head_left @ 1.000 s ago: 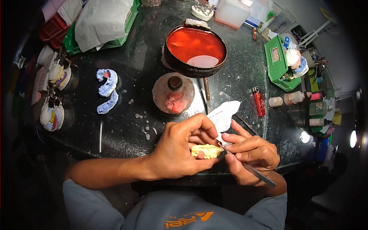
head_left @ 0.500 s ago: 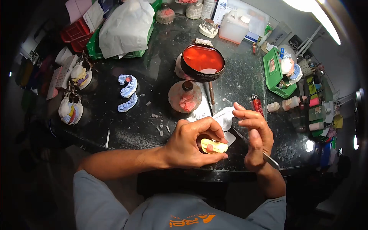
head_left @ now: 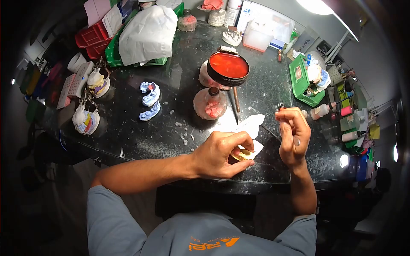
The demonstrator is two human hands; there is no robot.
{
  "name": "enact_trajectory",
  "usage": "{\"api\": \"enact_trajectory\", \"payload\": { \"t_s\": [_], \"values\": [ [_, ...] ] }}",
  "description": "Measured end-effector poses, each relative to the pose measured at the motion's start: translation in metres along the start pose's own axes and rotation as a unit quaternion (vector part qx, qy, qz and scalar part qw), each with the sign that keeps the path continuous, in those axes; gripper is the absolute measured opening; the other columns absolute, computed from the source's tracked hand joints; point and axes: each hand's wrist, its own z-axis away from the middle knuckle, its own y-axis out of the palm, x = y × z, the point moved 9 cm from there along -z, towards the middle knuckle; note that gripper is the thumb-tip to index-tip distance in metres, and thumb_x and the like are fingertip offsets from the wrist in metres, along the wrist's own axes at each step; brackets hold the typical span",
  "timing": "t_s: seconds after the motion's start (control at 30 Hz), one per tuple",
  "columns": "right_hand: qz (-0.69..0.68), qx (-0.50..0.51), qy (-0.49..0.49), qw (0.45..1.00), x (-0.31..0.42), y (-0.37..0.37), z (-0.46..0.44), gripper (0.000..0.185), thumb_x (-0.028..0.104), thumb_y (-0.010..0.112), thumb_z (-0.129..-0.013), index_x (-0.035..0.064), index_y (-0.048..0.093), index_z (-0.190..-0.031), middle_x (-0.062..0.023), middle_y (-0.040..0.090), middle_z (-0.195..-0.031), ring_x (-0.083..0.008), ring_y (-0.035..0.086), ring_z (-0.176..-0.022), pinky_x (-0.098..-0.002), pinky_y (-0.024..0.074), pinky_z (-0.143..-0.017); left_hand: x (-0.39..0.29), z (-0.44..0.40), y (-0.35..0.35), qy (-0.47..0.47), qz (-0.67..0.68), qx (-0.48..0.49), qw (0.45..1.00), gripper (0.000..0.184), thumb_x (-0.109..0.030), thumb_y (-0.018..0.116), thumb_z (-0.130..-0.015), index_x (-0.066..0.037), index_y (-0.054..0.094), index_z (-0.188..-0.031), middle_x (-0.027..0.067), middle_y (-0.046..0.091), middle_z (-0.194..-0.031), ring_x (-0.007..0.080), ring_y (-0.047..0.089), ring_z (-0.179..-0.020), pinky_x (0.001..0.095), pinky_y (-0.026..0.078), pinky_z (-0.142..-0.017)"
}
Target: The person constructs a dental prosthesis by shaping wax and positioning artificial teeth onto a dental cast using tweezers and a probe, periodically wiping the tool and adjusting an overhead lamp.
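We found the left hand (head_left: 223, 154) pinching a yellow cast (head_left: 244, 155) and the right hand (head_left: 294, 135), hold indeterminable, at a red lighter (head_left: 280, 108), a pickup apparently needing firm closure.

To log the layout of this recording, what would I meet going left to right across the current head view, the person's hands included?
Mounted dental model, blue dental casts, left hand, right hand, dark-tipped bottle.

hands (head_left: 222, 155) (head_left: 294, 137) 2 | yellow cast (head_left: 244, 155) 1 | held tool (head_left: 297, 141) 1 | lighter (head_left: 280, 105) 1 | blue casts (head_left: 156, 92) (head_left: 150, 112) on bench (head_left: 179, 81) 2 | mounted casts (head_left: 97, 83) (head_left: 86, 119) at left 2 | pan (head_left: 235, 82) 1 | green trays (head_left: 112, 54) (head_left: 298, 82) on bench 2
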Motion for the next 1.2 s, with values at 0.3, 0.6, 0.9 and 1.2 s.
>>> {"api": "enact_trajectory", "payload": {
  "t_s": [0.3, 0.6, 0.9, 1.2],
  "values": [
    [0.057, 0.054, 0.104, 0.991, -0.02, 0.004, -0.003, 0.013, -0.005, 0.056, -0.09, -0.0037, 0.068, -0.094, -0.0085, 0.061, -0.07, -0.0129, 0.057, -0.063, -0.0295, 0.0437, -0.058, -0.005, 0.0, 0.004, 0.002, -0.012, 0.046, 0.999, 0.025, -0.006, 0.083, -0.083, 0.0, 0.066, -0.101, 0.0108, 0.074, -0.091, 0.0205, 0.076, -0.078, 0.0296, 0.064, -0.067],
    [0.113, 0.13, 0.111, 0.979, -0.033, 0.008, -0.003, 0.011, 0.005, 0.065, -0.088, -0.0044, 0.062, -0.084, -0.0218, 0.061, -0.07, -0.0308, 0.062, -0.06, -0.0418, 0.0465, -0.059, -0.025, 0.003, 0.01, 0.085, -0.055, 0.074, 0.992, 0.022, -0.006, 0.081, -0.08, -0.002, 0.066, -0.097, 0.0091, 0.071, -0.085, 0.0246, 0.073, -0.07, 0.033, 0.059, -0.061],
    [0.157, -0.14, 0.187, 0.959, -0.091, -0.119, -0.019, 0.021, 0.016, 0.075, -0.09, -0.0028, 0.066, -0.084, -0.0072, 0.065, -0.068, -0.0105, 0.06, -0.063, -0.0311, 0.0481, -0.059, -0.035, -0.011, -0.015, 0.058, -0.006, 0.084, 0.995, 0.017, -0.003, 0.075, -0.071, -0.002, 0.071, -0.088, 0.0079, 0.071, -0.079, 0.0134, 0.069, -0.064, 0.0258, 0.055, -0.055],
    [0.276, -0.035, 0.211, 0.937, -0.1, -0.093, -0.02, 0.035, 0.027, 0.086, -0.08, -0.0023, 0.072, -0.094, -0.0167, 0.072, -0.085, -0.0304, 0.071, -0.078, -0.042, 0.0549, -0.074, -0.025, 0.013, 0.035, 0.157, -0.146, 0.169, 0.962, 0.023, -0.01, 0.083, -0.076, -0.01, 0.067, -0.092, 0.0018, 0.067, -0.084, 0.0234, 0.069, -0.064, 0.0353, 0.055, -0.056]
  ]
}}
